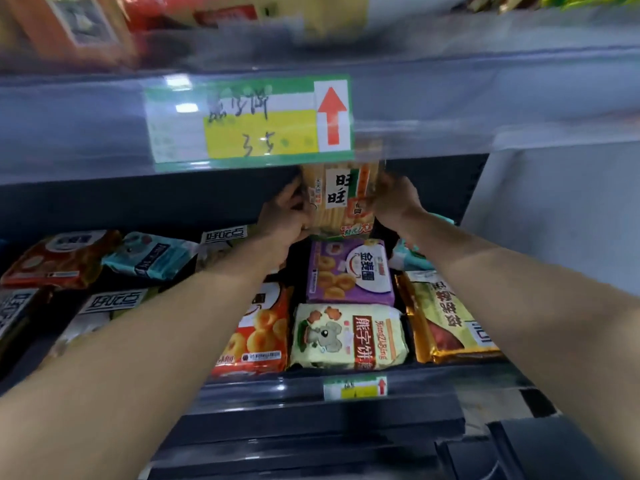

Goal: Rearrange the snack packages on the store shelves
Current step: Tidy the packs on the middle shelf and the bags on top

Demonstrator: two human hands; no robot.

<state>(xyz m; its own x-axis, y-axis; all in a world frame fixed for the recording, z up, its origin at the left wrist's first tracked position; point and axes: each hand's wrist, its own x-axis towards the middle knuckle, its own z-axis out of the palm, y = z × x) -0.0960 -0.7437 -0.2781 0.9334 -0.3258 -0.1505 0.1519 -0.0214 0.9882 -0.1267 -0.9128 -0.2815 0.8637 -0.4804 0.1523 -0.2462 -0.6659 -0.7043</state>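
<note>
A red packet [59, 259] and a teal packet [145, 254] lie at the left of the lower shelf [277, 388]. The left hand [287, 216] grips a tall yellow cracker packet [341, 199], fingers curled round its left edge. The packet is held upright above a purple packet [349, 271]. The right hand [398, 202] holds its right edge; those fingers, partly hidden, seem curled too. A gold packet [446, 317] lies far right.

I count two hands, my left hand [287, 216] and right hand [394, 202], both gripping one rice-cracker pack [341, 199]. On the shelf [433, 377] lie two teal packs [149, 254] [407, 253], three black-and-white-labelled packs [225, 234] [114, 301] [15, 308], two red-orange packs [62, 258] [263, 329], one purple pack [349, 271], one pale yellow pack [346, 337] and one gold pack [446, 320]. There are two price tags [249, 123] [355, 388].
</note>
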